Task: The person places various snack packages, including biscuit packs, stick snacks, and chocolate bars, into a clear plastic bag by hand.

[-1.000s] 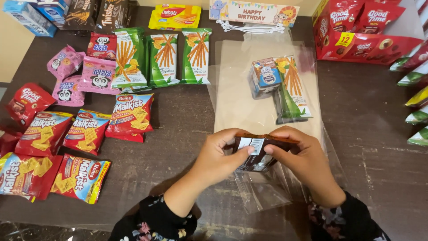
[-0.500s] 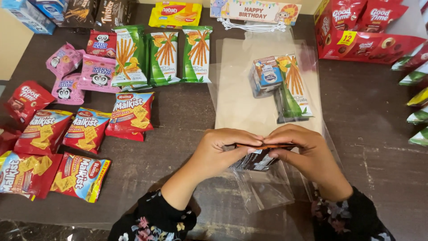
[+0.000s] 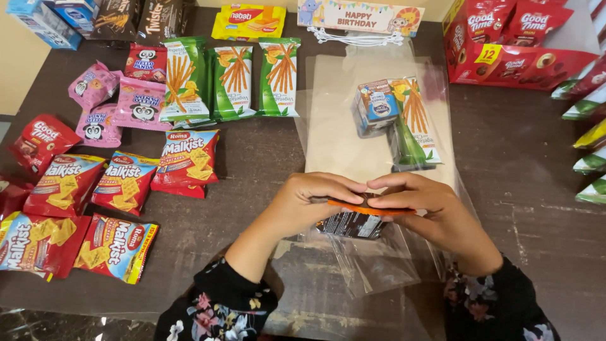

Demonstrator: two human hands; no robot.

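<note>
Left hand and right hand are both pinching a dark snack packet; clear bag is lying beneath on the bench.

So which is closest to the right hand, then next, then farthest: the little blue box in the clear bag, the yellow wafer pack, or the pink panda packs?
1. Little blue box, in the bag just beyond the right hand.
2. Yellow wafer pack, far edge, left of centre.
3. Pink panda packs, far left.
</note>
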